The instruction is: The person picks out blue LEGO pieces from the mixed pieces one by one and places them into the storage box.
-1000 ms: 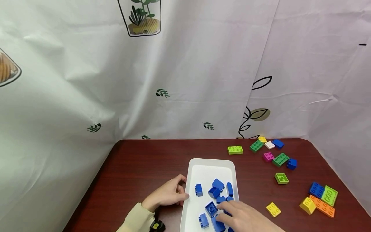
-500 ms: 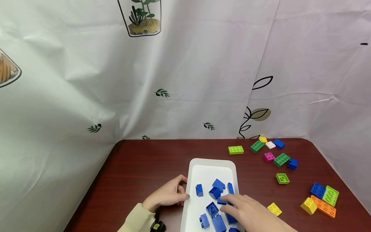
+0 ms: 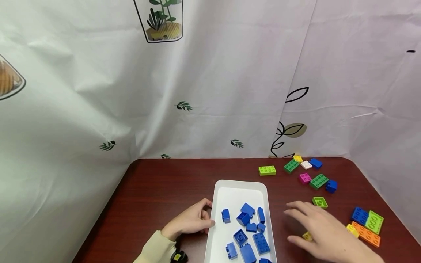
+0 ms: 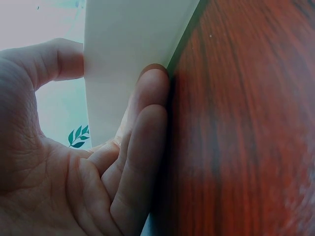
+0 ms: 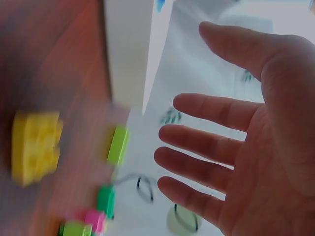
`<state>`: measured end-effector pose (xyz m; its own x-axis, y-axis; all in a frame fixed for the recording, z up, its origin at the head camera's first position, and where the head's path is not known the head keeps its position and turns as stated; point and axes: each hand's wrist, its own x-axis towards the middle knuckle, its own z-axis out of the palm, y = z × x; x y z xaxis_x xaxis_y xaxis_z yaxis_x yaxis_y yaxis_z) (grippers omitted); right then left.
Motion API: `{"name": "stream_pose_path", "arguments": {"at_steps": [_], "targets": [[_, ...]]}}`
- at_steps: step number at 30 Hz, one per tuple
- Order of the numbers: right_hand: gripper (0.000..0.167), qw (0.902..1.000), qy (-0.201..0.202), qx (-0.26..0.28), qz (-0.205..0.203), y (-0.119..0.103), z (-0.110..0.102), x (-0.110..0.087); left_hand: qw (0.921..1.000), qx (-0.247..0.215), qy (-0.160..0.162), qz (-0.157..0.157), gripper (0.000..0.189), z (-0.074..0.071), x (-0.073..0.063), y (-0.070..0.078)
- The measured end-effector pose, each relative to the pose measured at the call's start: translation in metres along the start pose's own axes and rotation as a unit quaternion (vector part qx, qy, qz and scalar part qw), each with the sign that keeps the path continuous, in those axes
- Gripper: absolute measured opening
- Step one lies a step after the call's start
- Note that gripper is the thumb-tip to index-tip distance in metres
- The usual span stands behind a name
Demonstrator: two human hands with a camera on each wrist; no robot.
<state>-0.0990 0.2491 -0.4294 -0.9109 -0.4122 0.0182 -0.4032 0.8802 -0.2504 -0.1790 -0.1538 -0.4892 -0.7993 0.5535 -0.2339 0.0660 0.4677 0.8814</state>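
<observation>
A white tray (image 3: pixel 227 193) with several blue toy building bricks (image 3: pixel 248 253) lies in front of me. At its left side my left hand (image 3: pixel 190 219) holds the edge; in the left wrist view the thumb is at the rim and the fingers lie along the outer wall (image 4: pixel 128 44), low by the tabletop. Right of the tray, my right hand (image 3: pixel 325 230) hovers over the table with fingers spread and nothing in them. Beneath it, a yellow brick (image 3: pixel 307 236) is partly hidden; the right wrist view shows this yellow brick (image 5: pixel 37 147) apart from the fingers.
Loose bricks lie on the right of the dark red table (image 3: pixel 164 182): a lime brick (image 3: pixel 267 170), a magenta brick (image 3: pixel 304 178), a green brick (image 3: pixel 319 181), an orange brick (image 3: pixel 366 234) and several others. A patterned white curtain (image 3: pixel 213 73) hangs behind the table.
My right hand has left the blue bricks in the tray and moved right, out over the table by the yellow brick. The left hand and the tray stay in place.
</observation>
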Motion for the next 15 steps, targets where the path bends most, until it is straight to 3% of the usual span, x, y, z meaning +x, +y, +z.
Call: {"name": "stream_pose_path", "arguments": {"at_steps": [3, 8, 15], "targets": [[0.059, 0.9982, 0.052, -0.031, 0.006, 0.019, -0.001, -0.006, 1.0000, -0.001, -0.001, 0.000, 0.047, 0.000, 0.000, -0.001], [0.058, 0.9930, 0.097, -0.066, 0.015, 0.050, -0.002, -0.017, 1.0000, -0.006, 0.001, -0.003, 0.049, 0.001, 0.000, -0.002], [0.058, 0.9917, 0.079, -0.069, 0.075, 0.087, -0.003, -0.031, 1.0000, -0.005, 0.002, -0.005, 0.049, 0.001, 0.000, -0.002]]}}
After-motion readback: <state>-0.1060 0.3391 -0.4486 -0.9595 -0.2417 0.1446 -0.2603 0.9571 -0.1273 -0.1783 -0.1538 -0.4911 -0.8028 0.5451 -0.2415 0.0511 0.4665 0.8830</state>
